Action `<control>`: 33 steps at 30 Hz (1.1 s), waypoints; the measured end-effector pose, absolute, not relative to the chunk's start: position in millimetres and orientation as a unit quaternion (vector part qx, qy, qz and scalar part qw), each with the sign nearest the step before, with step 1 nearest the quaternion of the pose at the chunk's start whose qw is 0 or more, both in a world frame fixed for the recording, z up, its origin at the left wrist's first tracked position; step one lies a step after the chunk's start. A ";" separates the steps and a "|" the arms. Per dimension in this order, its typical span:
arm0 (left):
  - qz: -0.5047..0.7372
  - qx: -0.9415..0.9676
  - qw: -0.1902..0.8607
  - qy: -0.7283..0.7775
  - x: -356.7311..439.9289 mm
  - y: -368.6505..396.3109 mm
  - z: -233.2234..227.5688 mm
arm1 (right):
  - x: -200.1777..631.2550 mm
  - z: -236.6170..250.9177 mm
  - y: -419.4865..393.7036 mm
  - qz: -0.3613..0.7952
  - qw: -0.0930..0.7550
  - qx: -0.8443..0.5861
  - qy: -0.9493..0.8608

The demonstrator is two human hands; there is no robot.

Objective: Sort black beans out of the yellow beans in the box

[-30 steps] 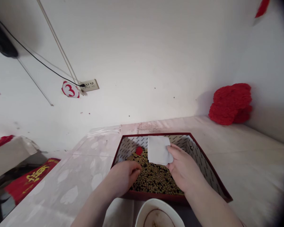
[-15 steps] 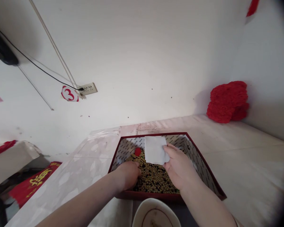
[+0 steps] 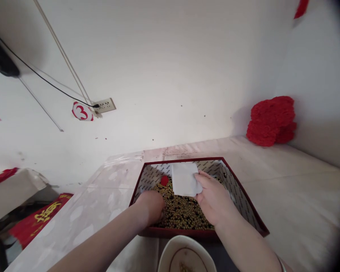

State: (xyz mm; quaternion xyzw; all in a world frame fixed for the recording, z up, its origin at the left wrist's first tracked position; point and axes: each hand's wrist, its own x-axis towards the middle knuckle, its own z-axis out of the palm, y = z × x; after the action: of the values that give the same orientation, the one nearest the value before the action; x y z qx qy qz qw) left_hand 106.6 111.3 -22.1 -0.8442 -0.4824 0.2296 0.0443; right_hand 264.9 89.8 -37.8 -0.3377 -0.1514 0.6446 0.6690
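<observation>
A dark red box (image 3: 184,160) with a patterned paper lining holds a layer of small round tan and dark beans or beads (image 3: 184,211). My right hand (image 3: 211,192) pinches a flat white square piece (image 3: 184,180) with rounded corners by its right edge, above the box's contents. Inside the left part of the box is my left hand (image 3: 151,206), turned down against the grains; its fingers are hidden below the hand. A small red round thing (image 3: 164,180) lies on the grains at the back left.
In front of the box stands a white bowl (image 3: 170,253) with a brown ring and a few yellowish bits at its bottom. A red fluffy bundle (image 3: 270,121) sits at the back right of the cloth-covered table (image 3: 289,189). The wall carries a power strip (image 3: 106,105).
My left hand has shifted slightly left and turned, its fingers now out of sight. My right hand keeps hold of the white square piece in nearly the same spot.
</observation>
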 end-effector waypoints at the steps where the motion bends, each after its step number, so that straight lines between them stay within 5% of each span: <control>1: 0.199 -0.846 0.055 -0.492 105.6 109.7 -17.4 | 264.8 -37.1 89.9 0.644 0.668 -0.340 -0.151; 6: -0.026 -0.837 0.107 -0.537 103.6 80.9 12.5 | 259.4 -30.0 84.0 0.662 0.651 -0.330 -0.170; 9: -0.303 -0.822 0.084 -0.475 109.0 60.5 17.8 | 250.9 -22.1 71.3 0.688 0.627 -0.308 -0.195; 12: -0.424 -0.804 0.110 -0.401 116.9 53.6 7.7 | 242.7 -14.3 54.8 0.722 0.594 -0.277 -0.221; 22: -0.401 -0.810 0.193 -0.382 124.7 57.8 -24.5 | 238.0 -27.6 51.4 0.664 0.628 -0.332 -0.236; 33: -0.412 -0.821 0.063 -0.390 126.4 56.8 -21.7 | 242.7 -37.9 55.2 0.610 0.645 -0.382 -0.258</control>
State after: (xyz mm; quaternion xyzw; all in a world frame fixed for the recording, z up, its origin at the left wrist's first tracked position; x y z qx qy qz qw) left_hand 126.4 56.8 -21.7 -0.8211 -0.3902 -0.4118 0.0631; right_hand 242.7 55.2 -37.9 -0.3820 -0.2580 0.6097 0.6448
